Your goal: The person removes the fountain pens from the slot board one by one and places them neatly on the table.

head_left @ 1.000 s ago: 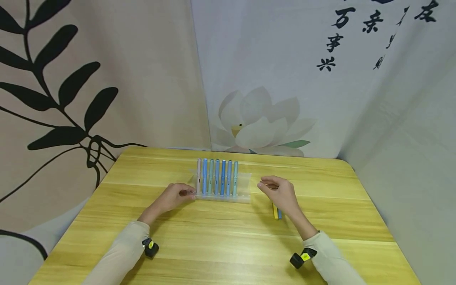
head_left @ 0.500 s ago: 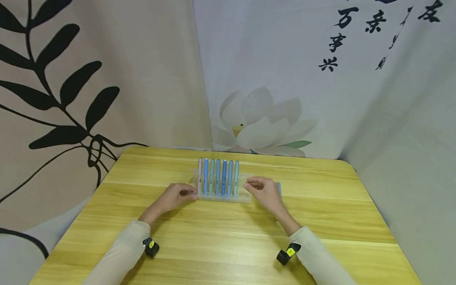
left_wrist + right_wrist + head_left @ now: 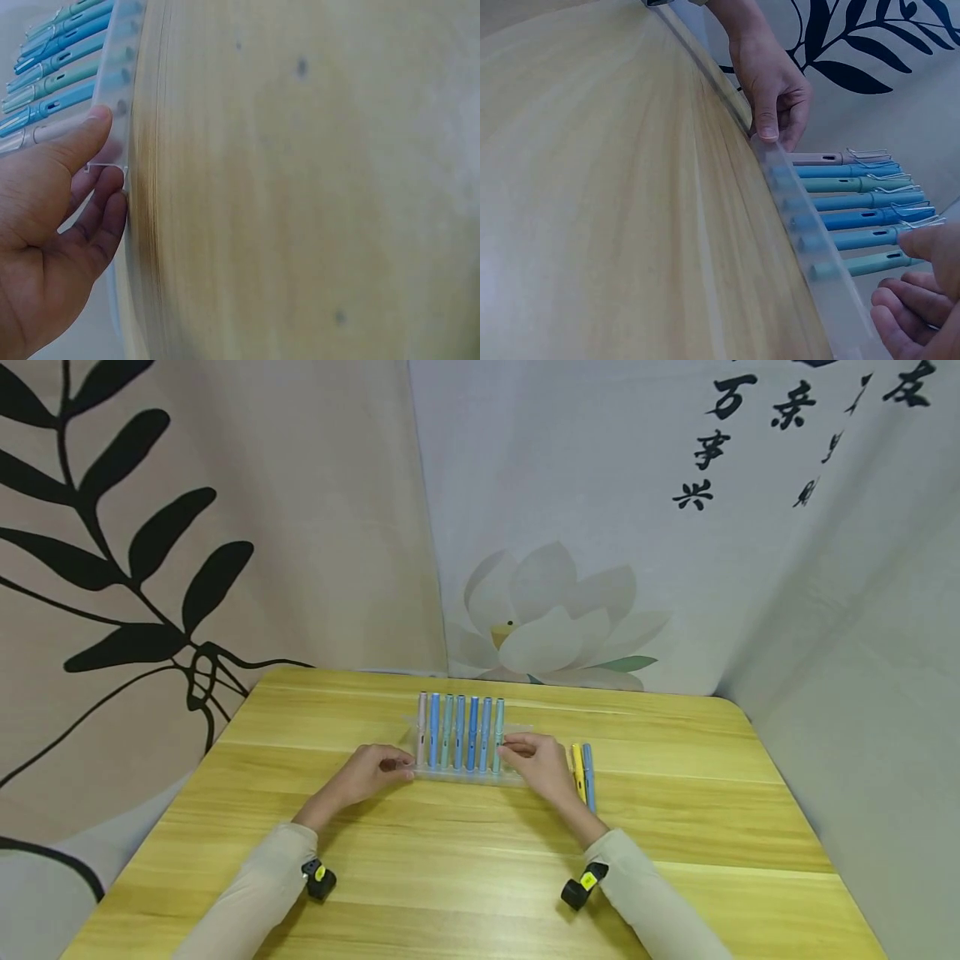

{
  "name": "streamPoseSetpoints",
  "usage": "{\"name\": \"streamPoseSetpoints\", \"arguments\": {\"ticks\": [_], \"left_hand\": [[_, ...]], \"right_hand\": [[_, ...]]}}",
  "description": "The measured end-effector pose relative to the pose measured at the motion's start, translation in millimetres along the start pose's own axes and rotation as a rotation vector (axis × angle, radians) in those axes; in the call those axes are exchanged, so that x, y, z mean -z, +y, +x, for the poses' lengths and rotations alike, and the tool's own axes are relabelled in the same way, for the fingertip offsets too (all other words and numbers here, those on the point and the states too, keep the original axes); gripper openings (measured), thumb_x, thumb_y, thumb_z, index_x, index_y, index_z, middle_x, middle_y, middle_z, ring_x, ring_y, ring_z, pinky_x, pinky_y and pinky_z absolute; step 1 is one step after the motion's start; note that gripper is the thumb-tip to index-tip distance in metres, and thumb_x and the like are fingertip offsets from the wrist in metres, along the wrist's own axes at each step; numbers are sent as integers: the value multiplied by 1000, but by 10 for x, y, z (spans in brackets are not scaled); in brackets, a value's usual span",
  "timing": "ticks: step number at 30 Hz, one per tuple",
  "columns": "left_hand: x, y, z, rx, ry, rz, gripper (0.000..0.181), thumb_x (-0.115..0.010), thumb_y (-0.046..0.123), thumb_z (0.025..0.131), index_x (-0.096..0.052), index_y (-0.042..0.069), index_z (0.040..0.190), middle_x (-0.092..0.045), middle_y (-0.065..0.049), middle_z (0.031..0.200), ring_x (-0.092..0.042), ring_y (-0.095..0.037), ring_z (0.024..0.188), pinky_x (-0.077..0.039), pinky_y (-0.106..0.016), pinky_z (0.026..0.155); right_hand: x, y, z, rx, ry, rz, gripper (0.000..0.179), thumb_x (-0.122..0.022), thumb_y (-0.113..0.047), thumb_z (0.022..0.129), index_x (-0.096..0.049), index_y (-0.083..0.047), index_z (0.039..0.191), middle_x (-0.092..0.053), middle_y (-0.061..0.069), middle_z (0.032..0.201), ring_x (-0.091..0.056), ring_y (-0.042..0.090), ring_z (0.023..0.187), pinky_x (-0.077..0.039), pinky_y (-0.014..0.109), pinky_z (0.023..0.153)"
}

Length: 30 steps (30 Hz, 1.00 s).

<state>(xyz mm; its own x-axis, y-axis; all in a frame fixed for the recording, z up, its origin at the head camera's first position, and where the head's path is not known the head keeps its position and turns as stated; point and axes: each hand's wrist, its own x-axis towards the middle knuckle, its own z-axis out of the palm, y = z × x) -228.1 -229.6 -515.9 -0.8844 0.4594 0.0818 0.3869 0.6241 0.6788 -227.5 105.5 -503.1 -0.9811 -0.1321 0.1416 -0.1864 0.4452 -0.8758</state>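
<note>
A clear plastic pen rack [image 3: 465, 778] stands on the table with several pens upright in a row: mauve, blues and pale greens. My left hand [image 3: 375, 768] grips the rack's left end; in the left wrist view the thumb [image 3: 94, 131] presses on its front strip, fingers curled beneath. At the other end, my right hand [image 3: 536, 766] has its thumb and fingertips at the rightmost pale green pen [image 3: 497, 735]. The right wrist view shows that pen [image 3: 877, 263] running in between the thumb [image 3: 922, 244] and the curled fingers, its cap end hidden by the hand.
A yellow pen [image 3: 578, 768] and a blue pen [image 3: 589, 777] lie side by side on the wooden table [image 3: 450, 877], just right of my right hand, partly covered by the wrist. Printed curtains [image 3: 322, 527] hang behind the table's far edge.
My right hand has moved left from beside the rack to the rightmost pale green pen, uncovering more of the yellow and blue pens. My left hand keeps its hold on the rack.
</note>
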Motion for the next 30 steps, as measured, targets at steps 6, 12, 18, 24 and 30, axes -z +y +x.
{"name": "streamPoseSetpoints", "arguments": {"ticks": [6, 12, 18, 24, 30], "left_hand": [[-3, 0, 3, 5, 1, 1, 27, -73, 25, 96, -76, 8, 118, -74, -1, 106, -63, -9, 87, -54, -30, 80], [0, 4, 10, 6, 3, 2, 27, -73, 26, 97, -76, 8, 118, -74, 0, 103, -62, -9, 85, -54, -30, 79], [1, 12, 6, 19, 0, -2, 27, -73, 25, 96, -76, 8, 118, -73, 0, 102, -61, -9, 85, -54, -30, 79], [0, 12, 3, 13, 6, -1, 26, -74, 23, 96, -76, 8, 117, -74, -1, 104, -62, -10, 85, -54, -30, 78], [-1, 2, 5, 11, 6, -2, 27, -74, 24, 96, -76, 8, 117, -74, -1, 104, -63, -10, 86, -54, -29, 79]], "right_hand": [[-41, 12, 29, -21, -9, -3, 34, -77, -30, 94, -75, -10, 121, -78, 4, 106, -74, 21, 95, -60, 36, 80], [-67, 11, 45, -12, -11, -4, 32, -76, -25, 94, -75, -5, 119, -78, 9, 105, -74, 22, 92, -61, 33, 76], [-97, 21, 60, -22, -14, -28, 30, -77, -24, 94, -76, -5, 116, -78, 7, 101, -74, 20, 89, -60, 33, 75], [-106, 16, 66, -27, -9, -27, 25, -77, -23, 94, -77, -6, 112, -78, 5, 98, -73, 18, 86, -60, 34, 75], [-96, -13, 56, -23, -6, -25, 24, -78, -23, 93, -77, -6, 110, -78, 4, 96, -73, 17, 86, -60, 34, 76]]}}
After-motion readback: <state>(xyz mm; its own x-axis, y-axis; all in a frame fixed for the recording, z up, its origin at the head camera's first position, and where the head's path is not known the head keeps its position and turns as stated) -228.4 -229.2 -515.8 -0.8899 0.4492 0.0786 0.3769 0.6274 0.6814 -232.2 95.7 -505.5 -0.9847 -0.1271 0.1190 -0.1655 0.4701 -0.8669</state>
